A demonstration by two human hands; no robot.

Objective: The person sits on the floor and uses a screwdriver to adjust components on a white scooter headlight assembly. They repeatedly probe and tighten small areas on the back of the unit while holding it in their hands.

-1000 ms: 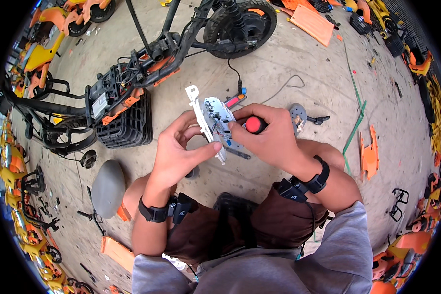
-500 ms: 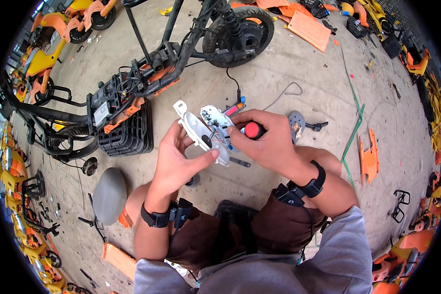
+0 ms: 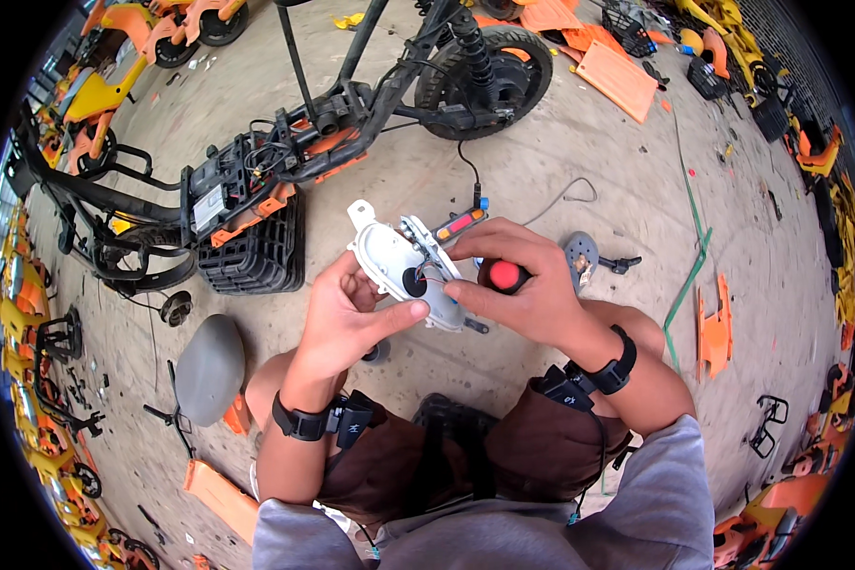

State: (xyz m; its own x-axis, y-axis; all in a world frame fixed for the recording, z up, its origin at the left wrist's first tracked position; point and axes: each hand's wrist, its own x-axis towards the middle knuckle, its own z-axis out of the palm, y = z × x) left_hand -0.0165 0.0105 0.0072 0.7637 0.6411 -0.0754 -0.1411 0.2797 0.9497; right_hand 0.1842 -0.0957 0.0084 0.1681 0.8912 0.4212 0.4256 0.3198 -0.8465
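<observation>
My left hand (image 3: 344,312) is closed on the rim of a white plastic lamp-like housing (image 3: 380,252) with a tab at its upper end, thumb along the lower edge. Closed on the edge of a circuit board (image 3: 427,239), my right hand (image 3: 546,290) keeps it tilted just beside the housing. Thin wires run between the two, near a round black plug (image 3: 414,281) in the shell. Against my right palm rests a black handle with a red end (image 3: 505,275), apparently a screwdriver; its shaft is hidden.
A stripped black scooter frame (image 3: 323,142) lies across the upper left, with a black crate (image 3: 256,242) beside it. A bar with red and orange panels (image 3: 461,224), a grey clog (image 3: 580,255), a grey seat (image 3: 211,370) and orange panels (image 3: 617,78) are on the concrete floor.
The circuit board has turned more edge-on and sits closer to the housing. The housing's inside faces up more. The whole view has shifted slightly.
</observation>
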